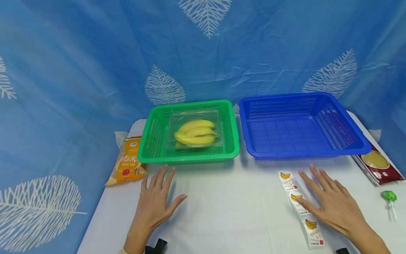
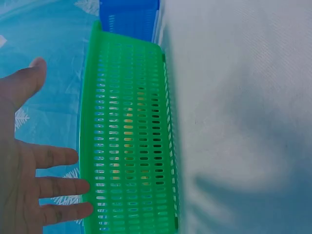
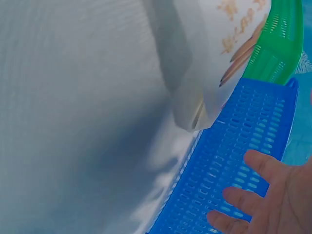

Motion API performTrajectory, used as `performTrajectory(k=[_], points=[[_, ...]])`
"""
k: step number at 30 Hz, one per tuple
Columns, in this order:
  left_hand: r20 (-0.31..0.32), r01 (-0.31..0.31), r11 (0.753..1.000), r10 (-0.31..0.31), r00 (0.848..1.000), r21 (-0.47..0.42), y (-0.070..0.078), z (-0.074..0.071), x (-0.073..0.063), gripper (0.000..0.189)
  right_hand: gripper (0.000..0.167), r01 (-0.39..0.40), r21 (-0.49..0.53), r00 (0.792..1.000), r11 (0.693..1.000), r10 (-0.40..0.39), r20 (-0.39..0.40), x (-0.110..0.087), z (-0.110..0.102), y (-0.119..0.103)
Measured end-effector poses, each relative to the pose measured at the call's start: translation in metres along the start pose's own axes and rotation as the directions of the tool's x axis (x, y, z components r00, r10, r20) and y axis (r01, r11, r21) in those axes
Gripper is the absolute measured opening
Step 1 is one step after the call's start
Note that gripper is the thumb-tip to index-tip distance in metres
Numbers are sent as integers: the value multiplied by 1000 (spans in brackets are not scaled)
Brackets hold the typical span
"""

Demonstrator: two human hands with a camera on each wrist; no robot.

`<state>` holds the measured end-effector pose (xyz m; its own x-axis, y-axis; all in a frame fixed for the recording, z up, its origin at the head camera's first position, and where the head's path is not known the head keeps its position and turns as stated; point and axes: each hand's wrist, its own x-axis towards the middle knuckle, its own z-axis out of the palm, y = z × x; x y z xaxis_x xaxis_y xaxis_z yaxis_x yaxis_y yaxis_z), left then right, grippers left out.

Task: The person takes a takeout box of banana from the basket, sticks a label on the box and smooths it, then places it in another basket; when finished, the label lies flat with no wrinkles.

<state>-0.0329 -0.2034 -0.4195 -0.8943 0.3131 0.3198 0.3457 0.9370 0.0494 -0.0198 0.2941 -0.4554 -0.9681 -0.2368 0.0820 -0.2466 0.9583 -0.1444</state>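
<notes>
My left hand [image 1: 155, 199], fingers spread and holding nothing, is just in front of the green basket [image 1: 190, 159]. Inside that basket sits a clear plastic box [image 1: 203, 115] with several yellow bananas [image 1: 196, 132] in it. On the right, my right hand [image 1: 333, 201] has its fingers spread too, in front of the blue basket [image 1: 298, 154]. Its thumb overlaps a strip of banana stickers [image 1: 312, 233] in the head view. The strip's curled end shows large in the right wrist view, near the blue basket's side.
An orange and yellow snack bag [image 1: 128, 162] leans beside the green basket. Right of the blue basket lies a dark red packet [image 1: 379, 165], and in front of it a green lollipop [image 1: 389, 197]. A blue leaf-patterned curtain [image 1: 253, 53] hangs behind the white table [image 1: 228, 211].
</notes>
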Motion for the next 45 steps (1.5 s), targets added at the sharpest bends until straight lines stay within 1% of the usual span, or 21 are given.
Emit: performTrajectory(k=[4,7,9,12,14,16,18,20,23,26,32,38,41,45], points=[[-20,-30,998,29,999,-51,0,-4,2,85,87,16,-1,1000,1000,-16,-20,0,-3,-4],[-53,-60,995,56,997,-85,-1,-6,4,85,87,27,-1,999,1000,-27,-33,0,-6,-7],[-75,-76,991,68,995,-112,-2,-8,5,83,87,29,2,999,1000,-29,-27,1,-7,-9],[-102,-95,984,80,992,-152,-5,-10,7,82,87,23,12,1000,1000,-23,8,2,-10,-14],[-111,-104,978,85,990,-180,-8,-13,9,80,85,26,33,999,999,-27,27,3,-14,-18],[-117,-113,971,90,989,-209,-12,-14,11,78,82,45,60,998,997,-48,40,5,-18,-23],[-118,-118,961,90,989,-251,-19,-16,14,76,79,77,96,996,992,-80,29,7,-22,-28],[-125,-121,945,86,988,-305,-27,-18,19,75,75,118,138,992,983,-123,22,10,-25,-33],[-139,-117,917,69,988,-382,-40,-20,28,73,70,179,201,983,963,-182,-6,14,-29,-41],[-150,-109,898,49,988,-427,-50,-23,36,73,67,231,241,972,943,-231,-27,19,-32,-49],[-141,-86,883,23,990,-462,-62,-26,51,77,66,313,234,950,920,-305,-70,32,-34,-64],[-136,-78,861,11,991,-503,-66,-33,60,80,64,402,244,916,883,-386,-113,47,-38,-76],[-144,-71,857,-5,990,-511,-68,-38,62,81,63,429,267,903,863,-414,-113,55,-42,-80],[-149,-63,851,-18,989,-522,-74,-39,65,81,60,442,301,896,845,-434,-97,65,-47,-85]])
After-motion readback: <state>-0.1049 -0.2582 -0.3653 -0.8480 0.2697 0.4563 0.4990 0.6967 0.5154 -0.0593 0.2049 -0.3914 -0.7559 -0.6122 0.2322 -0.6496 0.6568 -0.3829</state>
